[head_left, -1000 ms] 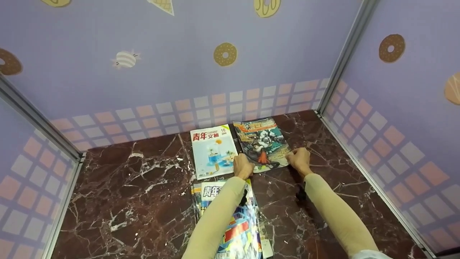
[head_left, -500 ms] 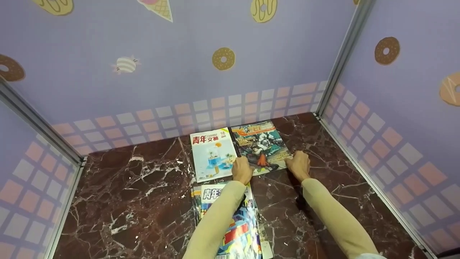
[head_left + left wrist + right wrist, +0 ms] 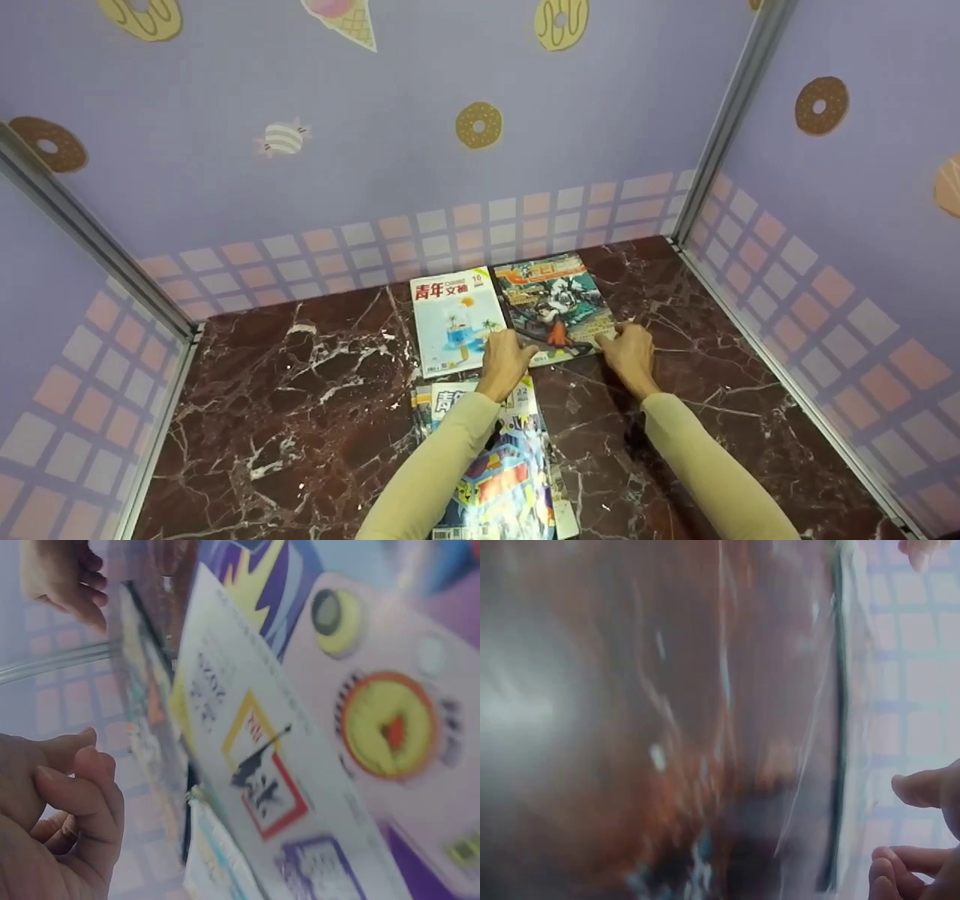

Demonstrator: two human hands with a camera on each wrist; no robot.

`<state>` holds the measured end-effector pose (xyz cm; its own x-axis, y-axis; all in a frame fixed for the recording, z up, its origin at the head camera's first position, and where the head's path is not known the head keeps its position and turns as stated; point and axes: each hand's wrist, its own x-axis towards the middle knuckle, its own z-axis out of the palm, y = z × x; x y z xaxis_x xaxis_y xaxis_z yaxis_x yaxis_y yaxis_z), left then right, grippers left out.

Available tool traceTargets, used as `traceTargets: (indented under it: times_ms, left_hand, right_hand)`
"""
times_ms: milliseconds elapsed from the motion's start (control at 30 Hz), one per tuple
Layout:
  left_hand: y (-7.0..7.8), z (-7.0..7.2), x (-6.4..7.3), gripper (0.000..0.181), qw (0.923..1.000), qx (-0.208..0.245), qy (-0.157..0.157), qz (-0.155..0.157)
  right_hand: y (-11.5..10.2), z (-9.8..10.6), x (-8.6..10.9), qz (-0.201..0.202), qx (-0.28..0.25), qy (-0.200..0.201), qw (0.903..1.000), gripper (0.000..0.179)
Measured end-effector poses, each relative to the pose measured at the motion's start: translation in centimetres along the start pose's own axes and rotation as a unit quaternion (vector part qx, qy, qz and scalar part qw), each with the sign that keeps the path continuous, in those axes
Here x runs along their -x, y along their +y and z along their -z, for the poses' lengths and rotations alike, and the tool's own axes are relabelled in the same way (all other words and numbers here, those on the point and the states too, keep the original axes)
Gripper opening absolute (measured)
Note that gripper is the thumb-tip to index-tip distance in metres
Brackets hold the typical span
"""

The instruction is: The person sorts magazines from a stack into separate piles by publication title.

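A magazine with a dark illustrated cover (image 3: 559, 300) lies flat at the back of the table. To its left is a white-covered magazine (image 3: 442, 330) with a blue island picture. My left hand (image 3: 504, 364) hovers by the lower edges where the two magazines meet; in the left wrist view its fingers (image 3: 94, 795) are loosely curled around nothing. By the dark magazine's lower right corner is my right hand (image 3: 628, 358), whose thumb and fingers stand apart and hold nothing in the right wrist view. Beneath my left forearm lies a stack of magazines (image 3: 487, 480), partly hidden.
The table (image 3: 285, 420) has a dark red marbled top. A purple patterned back wall (image 3: 390, 172) rises just behind the magazines. Side walls (image 3: 817, 262) with metal corner posts stand at left and right.
Both hands have loosened from the dark magazine's lower corners and drawn back slightly toward me. The magazines keep their places side by side; the head view has shifted a little.
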<state>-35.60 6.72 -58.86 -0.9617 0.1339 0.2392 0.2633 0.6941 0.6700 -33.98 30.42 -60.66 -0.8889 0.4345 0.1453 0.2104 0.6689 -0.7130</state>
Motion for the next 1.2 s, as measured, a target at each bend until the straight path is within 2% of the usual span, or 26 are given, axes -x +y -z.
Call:
traceTargets:
  times_ms: [33, 67, 100, 133, 233, 267, 333, 367, 500, 633, 767, 933, 967, 1033, 1200]
  left_hand:
    - [0.2, 0.5, 0.4, 0.048, 1.0, -0.003, 0.005, -0.006]
    - [1.1, 1.8, 1.1, 0.04, 1.0, -0.004, 0.002, 0.001]
    - [1.2, 2.4, 1.6, 0.033, 0.9999, -0.008, 0.007, -0.001]
    - [-0.2, 2.0, 1.7, 0.031, 0.9997, -0.009, 0.019, -0.016]
    - [-0.7, 3.7, 3.4, 0.028, 0.9994, -0.008, 0.03, -0.018]
    - [-1.0, 4.3, 4.0, 0.028, 0.9993, -0.011, 0.029, -0.019]
    - [-1.6, 5.5, 5.3, 0.025, 0.9991, -0.01, 0.03, -0.028]
    - [-0.6, 7.1, 6.4, 0.022, 0.9995, -0.01, 0.023, -0.017]
    - [-1.3, 9.3, 9.6, 0.021, 0.9994, 0.002, 0.021, -0.027]
    - [-1.9, 10.7, 12.9, 0.023, 0.9988, -0.004, 0.033, -0.035]
    - [-2.5, 11.7, 15.7, 0.023, 0.9965, -0.029, 0.06, -0.051]
    - [-3.5, 12.4, 19.2, 0.028, 0.9869, -0.111, 0.096, -0.068]
    - [-3.7, 12.4, 19.8, 0.031, 0.9853, -0.124, 0.099, -0.064]
    - [-4.1, 12.7, 21.2, 0.038, 0.984, -0.146, 0.097, -0.034]
    - [-4.4, 13.1, 24.0, 0.054, 0.9827, -0.152, 0.062, 0.086]
  right_hand:
    - [-0.1, 0.2, 0.5, 0.006, -0.009, 0.003, 0.9999, 0.035]
    - [0.4, -0.2, 0.6, 0.018, -0.019, 0.011, 0.9996, 0.036]
    - [1.0, -0.5, 0.8, 0.033, -0.03, 0.018, 0.9989, 0.038]
    - [0.8, -0.3, 1.4, 0.042, -0.036, 0.019, 0.9983, 0.038]
    - [0.0, 0.3, 3.3, 0.059, -0.056, 0.007, 0.9967, 0.044]
    - [-0.3, 0.5, 3.9, 0.058, -0.059, 0.0, 0.9966, 0.045]
    - [-2.2, 1.8, 5.8, 0.04, -0.054, -0.023, 0.9974, 0.043]
    - [-2.5, 2.0, 6.5, 0.036, -0.054, -0.027, 0.9975, 0.043]
    - [-3.0, 2.4, 9.2, 0.037, -0.049, -0.031, 0.9977, 0.04]
    - [-3.1, 2.5, 12.0, 0.051, -0.055, -0.035, 0.9966, 0.039]
    - [-3.4, 2.4, 14.7, 0.056, -0.064, -0.044, 0.9954, 0.038]
    - [-3.9, 2.3, 17.5, 0.049, -0.076, -0.076, 0.993, 0.042]
    - [-3.9, 2.3, 18.0, 0.048, -0.075, -0.086, 0.9923, 0.043]
    - [-3.9, 2.3, 19.1, 0.048, -0.064, -0.111, 0.9906, 0.046]
    - [-3.4, 2.5, 21.8, 0.052, -0.029, -0.163, 0.9848, 0.048]
